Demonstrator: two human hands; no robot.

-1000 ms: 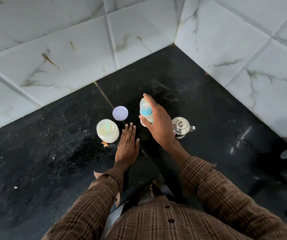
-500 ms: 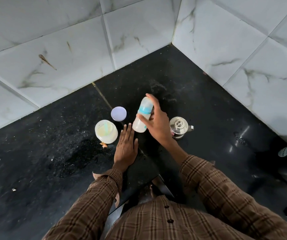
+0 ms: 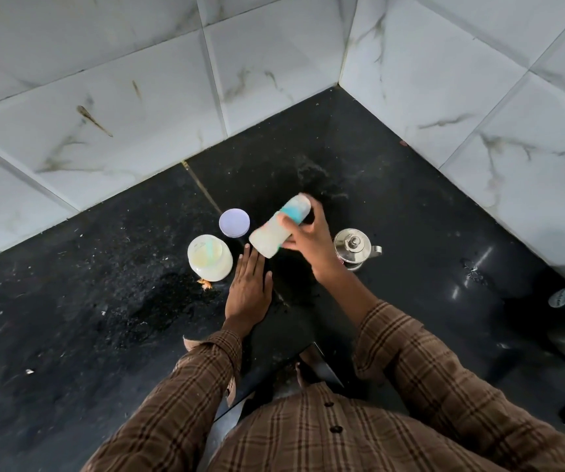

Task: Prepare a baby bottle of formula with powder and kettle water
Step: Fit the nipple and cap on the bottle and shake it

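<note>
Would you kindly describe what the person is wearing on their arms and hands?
Both arms are covered by long sleeves of a brown plaid button-up shirt with darker and lighter stripes. The left hand and right hand are bare: no gloves, rings or watch visible.

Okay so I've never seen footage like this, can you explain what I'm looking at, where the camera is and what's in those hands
The camera sits on a person's head, looking down at their own two bare hands over a black stone counter in a tiled corner. No machine is involved. The right hand holds a tilted baby bottle with a teal collar and milky contents off the counter. The left hand lies flat and empty on the counter. On the counter stand an open white tub of pale powder, its round lilac lid behind it, and a small steel kettle with a knobbed lid to the right.
</note>
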